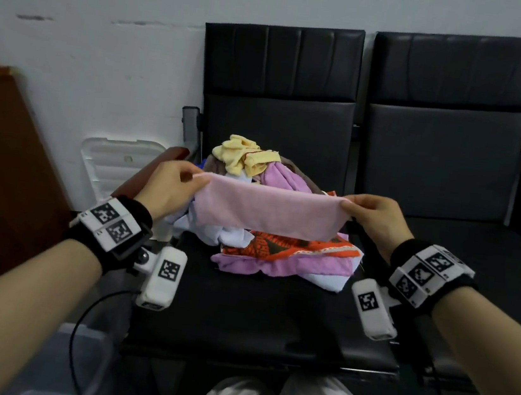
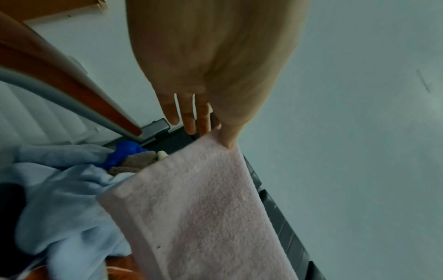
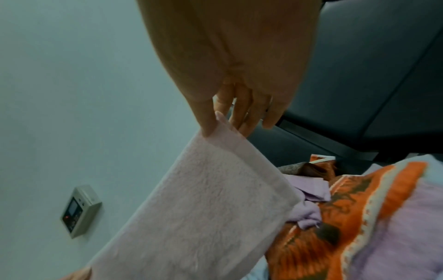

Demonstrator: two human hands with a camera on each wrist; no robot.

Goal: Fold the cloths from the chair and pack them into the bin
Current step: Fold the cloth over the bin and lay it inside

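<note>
A row of black padded chairs stands against a pale wall; the nearest chair (image 1: pixel 277 106) faces the person, and its seat carries a loose heap of cloths (image 1: pixel 278 252). In the heap an orange patterned cloth (image 1: pixel 295 248) lies over a lilac one (image 1: pixel 276 267), a light blue cloth (image 2: pixel 59 199) bunches at the left side, and a yellow cloth (image 1: pixel 241 153) sits crumpled on top at the back. A white ribbed plastic lid (image 1: pixel 114 161) leans against the wall to the left of the chair, beside a reddish-brown wooden panel (image 1: pixel 1 169). Part of a translucent bin (image 1: pixel 64 367) shows at the lower left, under the left forearm.

Above the heap a pink cloth (image 1: pixel 267 208), doubled over into a long band, is held stretched level between both hands. The left hand (image 1: pixel 171 189) pinches the band's left upper corner between thumb and forefinger; in the left wrist view the other fingers (image 2: pixel 189 121) hang straight and apart from the cloth. The right hand (image 1: pixel 375 217) pinches the right upper corner in the same way, with its remaining fingers (image 3: pixel 273 115) loosely extended behind. Both wrists wear black bands with white marker blocks. A small wall-mounted control box (image 3: pixel 80 210) shows in the right wrist view.
</note>
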